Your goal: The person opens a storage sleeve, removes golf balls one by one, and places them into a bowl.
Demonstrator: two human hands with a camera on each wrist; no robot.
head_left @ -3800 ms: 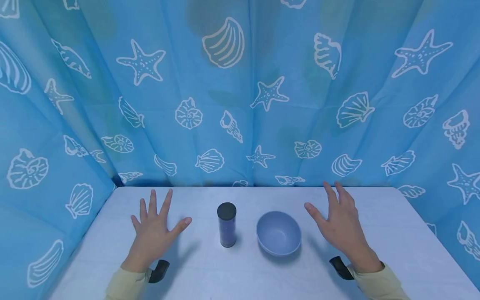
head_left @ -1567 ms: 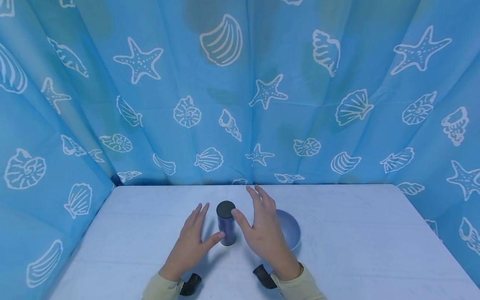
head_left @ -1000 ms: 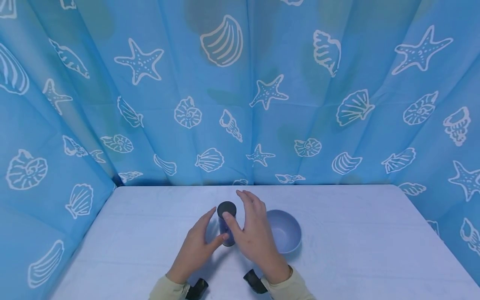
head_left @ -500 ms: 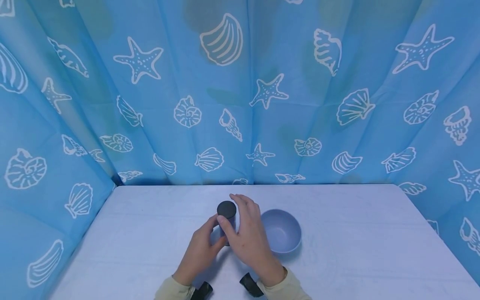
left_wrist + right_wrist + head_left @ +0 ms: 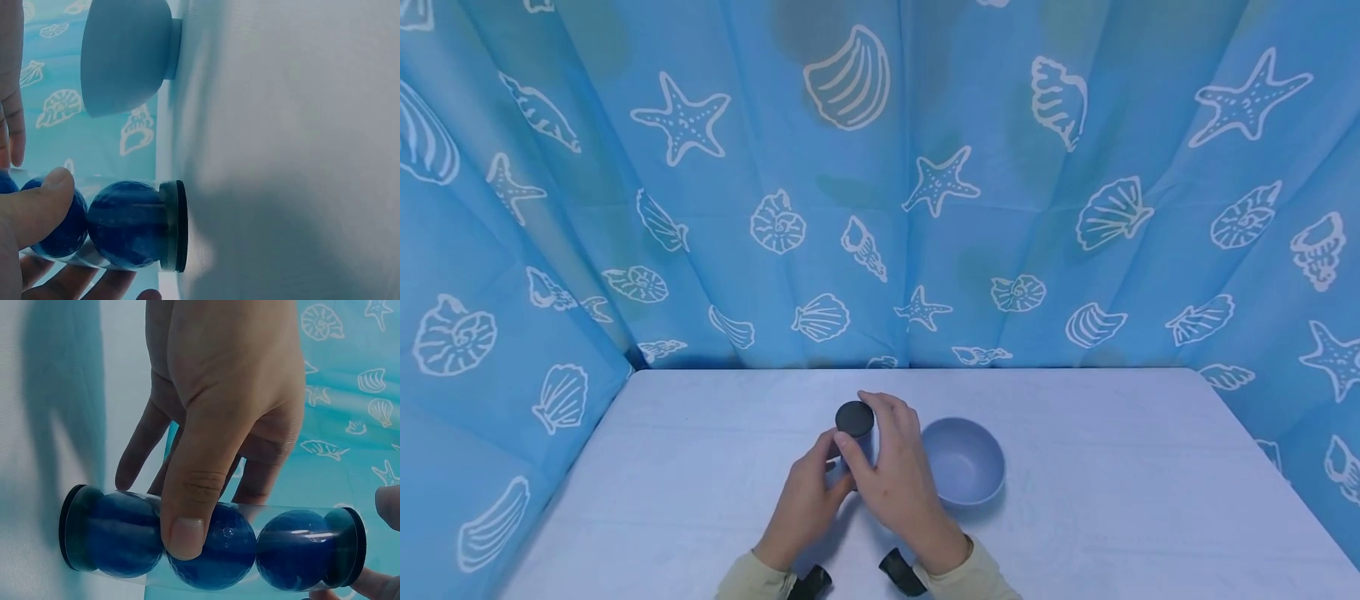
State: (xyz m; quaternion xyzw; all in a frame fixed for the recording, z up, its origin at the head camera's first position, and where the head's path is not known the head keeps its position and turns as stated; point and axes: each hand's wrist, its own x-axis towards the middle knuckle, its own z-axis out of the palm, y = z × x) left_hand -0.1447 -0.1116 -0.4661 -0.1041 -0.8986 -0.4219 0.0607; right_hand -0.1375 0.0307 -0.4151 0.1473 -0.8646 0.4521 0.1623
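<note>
Tube (image 5: 215, 547), one: clear, dark-capped at both ends, three deep-blue balls (image 5: 303, 550) inside. Upright, just left of centre in the head view's lower half; whether its foot meets the bench I cannot tell.

Left hand (image 5: 807, 504): fingers wrapped about the tube's body, thumb across it.

Right hand (image 5: 898, 483): fingers bent around the top cap (image 5: 854, 418), thumb toward the near side; whether they grip it, I cannot tell.

Step in hand, by my reckoning: steadying the tube while the cap is taken hold of. The next move seems to call for a firm pinch on the cap and a motionless body below.

Bowl (image 5: 964, 462), one: lavender-blue, upright, nothing seen inside; just right of the right hand.

Bench (image 5: 1112, 475): pale top, faint creases, filling the lower frame.

Curtain (image 5: 925, 250): blue, with white shells and starfish, folded; across the upper frame and down both sides.
</note>
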